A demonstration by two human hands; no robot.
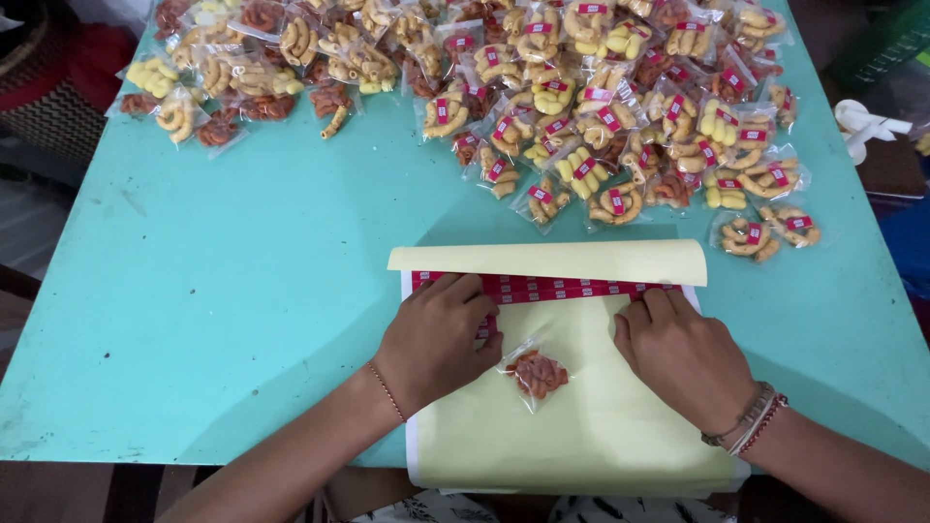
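My left hand (pixel 438 334) and my right hand (pixel 678 349) rest palm-down on a pale yellow sticker sheet (pixel 581 436) at the near edge of the turquoise table (pixel 242 271). Their fingertips touch a row of red stickers (pixel 552 288) under the sheet's folded-back top flap (pixel 547 260). A red sticker shows at my left hand's fingertips; whether it is gripped I cannot tell. Between my hands lies a small clear packet of reddish-brown snacks (pixel 538 373). My right hand holds nothing that I can see.
A large heap of small clear snack packets with red stickers (pixel 601 107) covers the far right of the table. More packets without stickers (pixel 242 68) lie at the far left. A white object (pixel 862 126) sits off the right edge.
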